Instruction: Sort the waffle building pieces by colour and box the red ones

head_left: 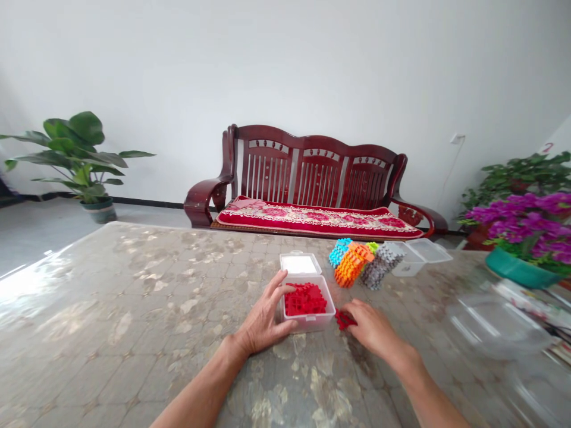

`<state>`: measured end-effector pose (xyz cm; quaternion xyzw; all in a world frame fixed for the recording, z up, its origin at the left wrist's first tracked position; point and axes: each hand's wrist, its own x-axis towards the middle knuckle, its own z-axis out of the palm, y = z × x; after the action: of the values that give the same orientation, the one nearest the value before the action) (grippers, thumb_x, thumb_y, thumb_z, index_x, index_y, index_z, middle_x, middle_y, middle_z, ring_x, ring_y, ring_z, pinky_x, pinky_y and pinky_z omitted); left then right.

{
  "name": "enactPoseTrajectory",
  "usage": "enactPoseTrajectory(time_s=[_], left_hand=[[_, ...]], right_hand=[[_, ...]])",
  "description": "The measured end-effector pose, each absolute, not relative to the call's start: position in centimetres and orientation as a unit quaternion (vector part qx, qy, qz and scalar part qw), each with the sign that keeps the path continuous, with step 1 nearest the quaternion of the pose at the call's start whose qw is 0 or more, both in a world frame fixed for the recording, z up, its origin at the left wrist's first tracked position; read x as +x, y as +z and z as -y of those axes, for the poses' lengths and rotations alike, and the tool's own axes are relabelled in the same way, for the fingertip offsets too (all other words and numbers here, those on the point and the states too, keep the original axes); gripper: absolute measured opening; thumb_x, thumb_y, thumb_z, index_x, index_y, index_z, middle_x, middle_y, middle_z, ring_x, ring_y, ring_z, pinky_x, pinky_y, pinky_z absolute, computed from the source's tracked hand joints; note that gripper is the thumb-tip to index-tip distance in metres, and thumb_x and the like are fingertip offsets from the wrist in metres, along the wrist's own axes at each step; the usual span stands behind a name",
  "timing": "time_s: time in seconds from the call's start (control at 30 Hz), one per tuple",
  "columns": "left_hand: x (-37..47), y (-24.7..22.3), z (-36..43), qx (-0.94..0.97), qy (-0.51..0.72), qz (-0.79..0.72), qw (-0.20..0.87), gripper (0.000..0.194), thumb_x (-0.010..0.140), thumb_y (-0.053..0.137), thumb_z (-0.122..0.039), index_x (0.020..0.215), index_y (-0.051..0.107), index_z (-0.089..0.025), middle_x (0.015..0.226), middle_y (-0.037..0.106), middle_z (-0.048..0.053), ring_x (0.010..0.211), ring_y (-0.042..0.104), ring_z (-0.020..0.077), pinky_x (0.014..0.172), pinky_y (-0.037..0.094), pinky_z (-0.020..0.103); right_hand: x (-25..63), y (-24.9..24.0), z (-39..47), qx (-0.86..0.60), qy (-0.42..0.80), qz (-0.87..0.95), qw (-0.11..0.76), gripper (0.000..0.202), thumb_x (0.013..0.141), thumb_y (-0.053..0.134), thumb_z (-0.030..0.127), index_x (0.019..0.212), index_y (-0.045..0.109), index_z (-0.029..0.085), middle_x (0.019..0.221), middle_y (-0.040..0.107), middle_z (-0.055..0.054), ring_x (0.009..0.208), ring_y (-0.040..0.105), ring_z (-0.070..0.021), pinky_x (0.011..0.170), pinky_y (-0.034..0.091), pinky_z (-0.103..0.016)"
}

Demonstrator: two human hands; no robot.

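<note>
A clear plastic box (pixel 307 323) stands on the table with its hinged lid (pixel 300 263) folded back. Red interlocking plastic building pieces (pixel 307 299) fill much of it. My left hand (pixel 266 315) grips the box's left side, the thumb along the front and a finger reaching over the rim. Just right of the box, my right hand (pixel 368 323) has its fingers closed on a few red building pieces (pixel 344 319) at the tabletop. Behind them are stacks of joined pieces: blue (pixel 339 252), orange (pixel 352 265) and grey (pixel 382 266), with a bit of green (pixel 372 247) showing.
Another open clear box (pixel 409 264) stands behind the grey stack. Clear plastic containers (pixel 497 327) lie at the right, beside a teal pot (pixel 521 268) of purple flowers. A wooden bench (pixel 312 172) stands beyond the patterned table (pixel 134 333).
</note>
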<state>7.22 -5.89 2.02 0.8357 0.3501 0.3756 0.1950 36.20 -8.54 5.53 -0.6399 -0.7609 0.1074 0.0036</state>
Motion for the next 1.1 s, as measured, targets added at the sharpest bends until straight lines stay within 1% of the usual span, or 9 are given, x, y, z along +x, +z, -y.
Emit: enactPoseTrajectory(time_s=[0.13, 0.23, 0.4, 0.5, 0.63, 0.8, 0.9, 1.0, 1.1], left_hand=[[7.2, 1.9, 5.8, 0.840, 0.369, -0.349, 0.190, 0.050, 0.083, 0.060, -0.047, 0.124, 0.051, -0.021, 0.157, 0.020, 0.013, 0.144, 0.021, 0.0300, 0.114, 0.029, 0.048], [7.2, 2.0, 5.8, 0.841, 0.366, -0.352, 0.190, 0.049, 0.083, 0.060, -0.047, 0.123, 0.052, -0.021, 0.157, 0.020, 0.013, 0.144, 0.021, 0.0298, 0.115, 0.029, 0.047], [7.2, 2.1, 5.9, 0.838, 0.366, -0.356, 0.190, 0.051, 0.082, 0.061, -0.048, 0.124, 0.052, -0.020, 0.156, 0.021, 0.014, 0.144, 0.021, 0.0305, 0.115, 0.029, 0.048], [7.2, 2.1, 5.9, 0.838, 0.369, -0.355, 0.188, 0.052, 0.082, 0.061, -0.048, 0.125, 0.052, -0.020, 0.156, 0.021, 0.014, 0.144, 0.022, 0.0315, 0.114, 0.030, 0.049], [7.2, 2.0, 5.9, 0.839, 0.371, -0.353, 0.185, 0.057, 0.082, 0.061, -0.049, 0.130, 0.049, -0.021, 0.157, 0.021, 0.014, 0.143, 0.023, 0.0325, 0.114, 0.030, 0.049], [7.2, 2.0, 5.9, 0.839, 0.369, -0.352, 0.189, 0.064, 0.083, 0.060, -0.048, 0.139, 0.040, -0.023, 0.157, 0.018, 0.014, 0.144, 0.020, 0.0323, 0.114, 0.028, 0.051], [7.2, 2.0, 5.9, 0.840, 0.371, -0.349, 0.189, 0.069, 0.083, 0.060, -0.047, 0.142, 0.035, -0.023, 0.157, 0.018, 0.015, 0.144, 0.020, 0.0324, 0.114, 0.028, 0.052], [7.3, 2.1, 6.0, 0.836, 0.375, -0.354, 0.187, 0.069, 0.083, 0.060, -0.048, 0.142, 0.035, -0.023, 0.157, 0.020, 0.015, 0.144, 0.021, 0.0328, 0.114, 0.029, 0.051], [7.3, 2.2, 6.1, 0.832, 0.375, -0.363, 0.188, 0.069, 0.082, 0.061, -0.049, 0.141, 0.037, -0.024, 0.156, 0.022, 0.015, 0.143, 0.023, 0.0328, 0.113, 0.030, 0.050]], right_hand=[[36.3, 5.5, 8.4, -0.645, 0.075, 0.759, -0.035, 0.029, 0.074, 0.051, 0.009, 0.097, 0.065, 0.019, 0.099, 0.065, -0.007, 0.095, 0.062, -0.0213, 0.073, 0.036, -0.027], [36.6, 5.4, 8.3, -0.645, 0.062, 0.760, -0.059, 0.025, 0.076, 0.051, 0.011, 0.096, 0.064, 0.018, 0.101, 0.065, -0.009, 0.098, 0.061, -0.0231, 0.075, 0.037, -0.028], [37.2, 5.2, 8.3, -0.639, 0.038, 0.763, -0.090, 0.035, 0.072, 0.046, 0.004, 0.100, 0.063, 0.016, 0.106, 0.065, -0.012, 0.101, 0.060, -0.0244, 0.079, 0.038, -0.031], [37.6, 5.1, 8.4, -0.646, 0.037, 0.757, -0.091, 0.038, 0.070, 0.044, 0.002, 0.100, 0.064, 0.016, 0.106, 0.065, -0.012, 0.102, 0.060, -0.0239, 0.080, 0.038, -0.031], [38.1, 5.8, 8.1, -0.672, 0.056, 0.737, -0.047, 0.040, 0.070, 0.045, 0.003, 0.101, 0.066, 0.016, 0.102, 0.067, -0.011, 0.097, 0.062, -0.0231, 0.078, 0.039, -0.030], [37.8, 9.1, 7.5, -0.679, 0.099, 0.722, 0.088, 0.043, 0.067, 0.050, 0.006, 0.103, 0.069, 0.020, 0.092, 0.072, -0.004, 0.081, 0.065, -0.0168, 0.071, 0.042, -0.024], [36.1, 11.5, 7.0, -0.634, 0.119, 0.750, 0.147, 0.042, 0.065, 0.052, 0.008, 0.101, 0.069, 0.021, 0.091, 0.071, -0.003, 0.076, 0.063, -0.0145, 0.069, 0.043, -0.022], [33.8, 13.0, 6.3, -0.567, 0.120, 0.800, 0.155, 0.039, 0.067, 0.052, 0.009, 0.099, 0.070, 0.021, 0.090, 0.071, -0.002, 0.079, 0.062, -0.0148, 0.069, 0.042, -0.022], [31.7, 13.4, 5.3, -0.516, 0.100, 0.841, 0.128, 0.038, 0.071, 0.052, 0.009, 0.102, 0.069, 0.021, 0.092, 0.069, -0.004, 0.083, 0.061, -0.0159, 0.073, 0.041, -0.023]])
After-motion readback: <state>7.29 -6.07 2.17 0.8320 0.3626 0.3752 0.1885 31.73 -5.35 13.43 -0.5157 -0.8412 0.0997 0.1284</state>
